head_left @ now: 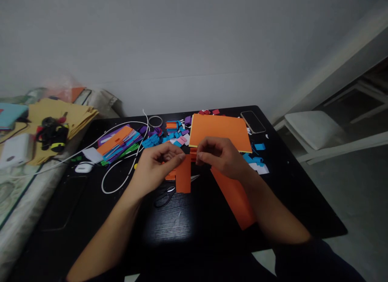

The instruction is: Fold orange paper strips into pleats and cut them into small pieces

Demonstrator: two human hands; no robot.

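**Paper strip pinched between two hands over a black table**

Scissors [165, 196] lie flat on the black table [303, 201] just below the hands, untouched. Above them the left hand [154, 166] and right hand [220, 156] meet at the top edge of a small orange paper strip [183, 174], each with fingers closed in a pinch on it; the strip hangs down from that grip, upright, clear of the tabletop as far as I can tell. A longer orange strip [233, 197] lies slanted on the table under the right wrist.

Judging by what lies around, a good deal of cutting is already done: small blue, purple and pink paper pieces [169, 137] are scattered behind the hands, and a bundle of coloured strips [119, 143] sits to the left. A few orange bits [170, 176] rest by the left fingers. Plenty of stock looks unused: the stack of orange sheets [220, 131] behind the hands appears whole. So the orange batch seems early on, with one strip in hand and one waiting.

A white cable [121, 174] loops at left, and a phone [252, 121] lies at the far edge.
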